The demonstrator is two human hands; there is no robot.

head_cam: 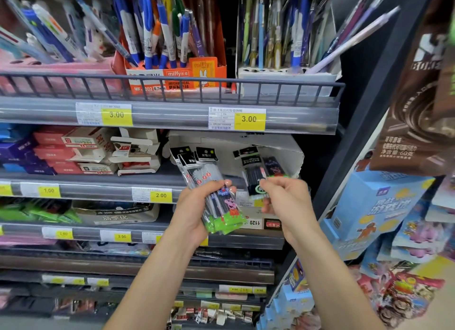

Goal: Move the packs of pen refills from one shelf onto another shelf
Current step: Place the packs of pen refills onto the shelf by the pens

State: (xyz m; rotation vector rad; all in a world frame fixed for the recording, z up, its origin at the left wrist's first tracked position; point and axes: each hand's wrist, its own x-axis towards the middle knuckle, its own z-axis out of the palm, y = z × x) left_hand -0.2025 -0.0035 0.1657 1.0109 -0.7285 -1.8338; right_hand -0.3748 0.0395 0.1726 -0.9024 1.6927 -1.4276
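Note:
My left hand (194, 211) grips a stack of pen refill packs (209, 182) with clear sleeves, black header cards and green bottoms; the front one shows a pink cartoon pig. My right hand (283, 197) pinches the lower end of another refill pack (254, 174), which stands among more packs in a white cardboard box (283, 147) on the second shelf (103, 179). A further pack with a dark cartoon print (273, 166) leans just right of it. Both hands are in front of that shelf's right end.
The top shelf (172, 115) holds pen display boxes behind a wire rail, with yellow price tags below. Small red and white cartons (93, 150) fill the second shelf's left. Lower shelves hold more stationery. Snack bags and blue boxes (369, 206) hang at the right.

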